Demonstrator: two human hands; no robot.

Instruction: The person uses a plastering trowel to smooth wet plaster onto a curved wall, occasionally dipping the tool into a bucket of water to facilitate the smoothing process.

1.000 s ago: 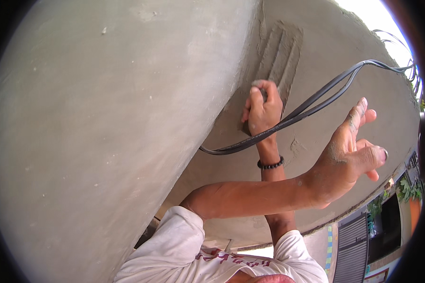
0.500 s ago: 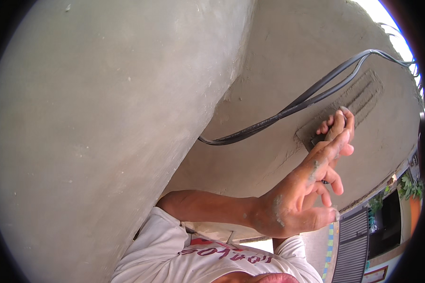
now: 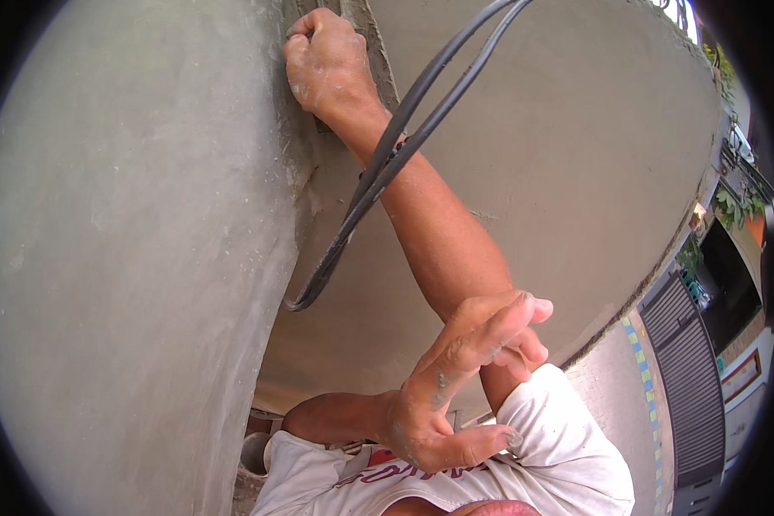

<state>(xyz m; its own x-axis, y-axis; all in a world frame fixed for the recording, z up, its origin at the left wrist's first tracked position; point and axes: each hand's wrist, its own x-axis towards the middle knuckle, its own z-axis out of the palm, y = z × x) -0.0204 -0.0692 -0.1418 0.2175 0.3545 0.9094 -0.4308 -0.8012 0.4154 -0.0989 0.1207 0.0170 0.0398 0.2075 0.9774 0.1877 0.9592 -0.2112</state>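
Observation:
My right hand (image 3: 331, 64) is raised to the inner corner between two plastered faces. Its fingers are closed round the handle of a mortar-caked plastering trowel (image 3: 355, 15), which lies against the grey plaster. The hand covers most of the trowel, and its far end runs to the top edge of the view. Closer to my chest, my left hand (image 3: 456, 378) is in the air in front of my right upper arm. Its fingers are stretched and the thumb stands apart, with nothing held. Grey mortar smears its skin.
Two dark cables (image 3: 404, 155) hang in a loop across my right forearm. A smooth grey plastered face (image 3: 138, 241) fills the left side, and a wider plastered surface (image 3: 568, 163) stretches to the right. Beyond its edge are a dark slatted gate (image 3: 684, 361) and paving with a coloured strip (image 3: 643, 378).
My right hand has carried the trowel from the right part of the plastered surface leftward into the corner. My left hand has dropped lower and left, staying open. The cables appear farther left.

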